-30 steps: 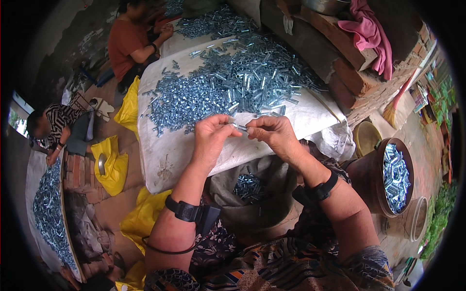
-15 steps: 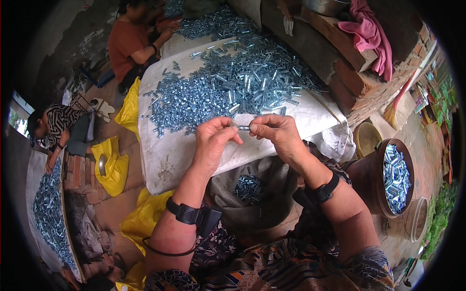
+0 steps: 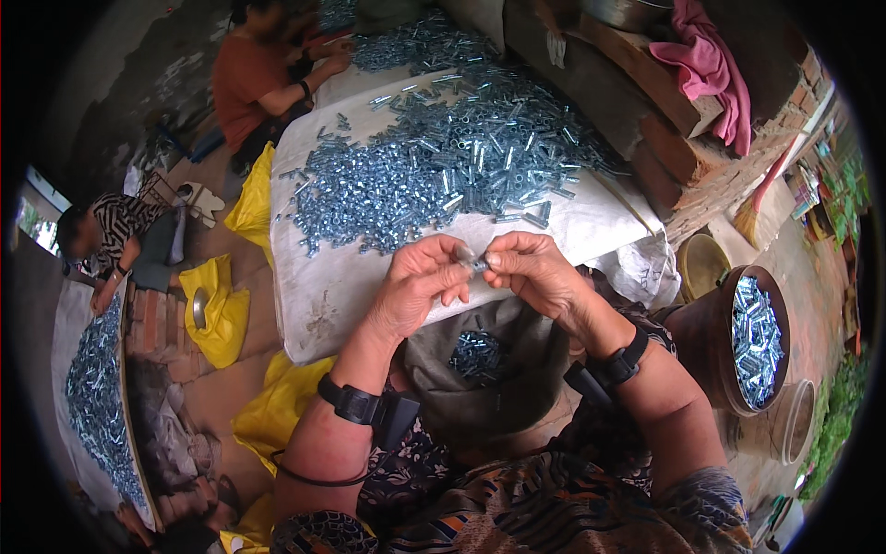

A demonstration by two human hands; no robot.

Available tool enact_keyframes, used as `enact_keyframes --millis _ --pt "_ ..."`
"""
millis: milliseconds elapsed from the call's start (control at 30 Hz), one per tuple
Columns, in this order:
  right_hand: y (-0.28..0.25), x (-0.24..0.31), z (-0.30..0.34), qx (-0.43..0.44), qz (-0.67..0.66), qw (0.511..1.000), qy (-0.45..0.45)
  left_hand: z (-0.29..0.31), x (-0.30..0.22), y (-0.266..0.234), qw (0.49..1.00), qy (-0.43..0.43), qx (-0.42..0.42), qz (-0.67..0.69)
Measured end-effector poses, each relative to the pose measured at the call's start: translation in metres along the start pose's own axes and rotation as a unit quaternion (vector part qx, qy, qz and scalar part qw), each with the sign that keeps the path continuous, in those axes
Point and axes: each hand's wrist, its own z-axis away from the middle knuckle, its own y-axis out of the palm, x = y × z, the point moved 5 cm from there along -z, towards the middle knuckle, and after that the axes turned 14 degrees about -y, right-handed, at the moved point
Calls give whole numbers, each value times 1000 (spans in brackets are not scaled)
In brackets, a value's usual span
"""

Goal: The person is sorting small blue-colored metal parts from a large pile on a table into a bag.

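My left hand [image 3: 423,284] and my right hand [image 3: 540,279] meet above the near edge of the white sheet-covered table [image 3: 318,309]. Between their fingertips they pinch a small silvery metal sleeve [image 3: 479,265], mostly covered by the fingers. Beyond them spreads a heap of bluish-silver metal sleeves [image 3: 503,152], with much shorter metal pieces [image 3: 355,189] massed on its left side. Below my hands, a grey cloth sack [image 3: 540,383] hangs open at my lap, with several metal parts [image 3: 475,355] lying inside.
To the right stands a brown bucket [image 3: 697,337] full of metal sleeves [image 3: 757,342], beside a pale bucket [image 3: 801,420]. Yellow bags [image 3: 277,411] lie on the left. Two people [image 3: 254,78] [image 3: 120,231] work at other heaps. A brick ledge [image 3: 646,83] borders the table's far right.
Both hands have come down slightly toward me, off the table's middle to its near edge. My fingertips have drawn closer together around the metal sleeve, hiding more of it.
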Motion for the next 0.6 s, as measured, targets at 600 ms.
enact_keyframes --millis 600 --pt "32 16 -52 169 526 826 -108 24 -23 -66 852 65 -338 -394"
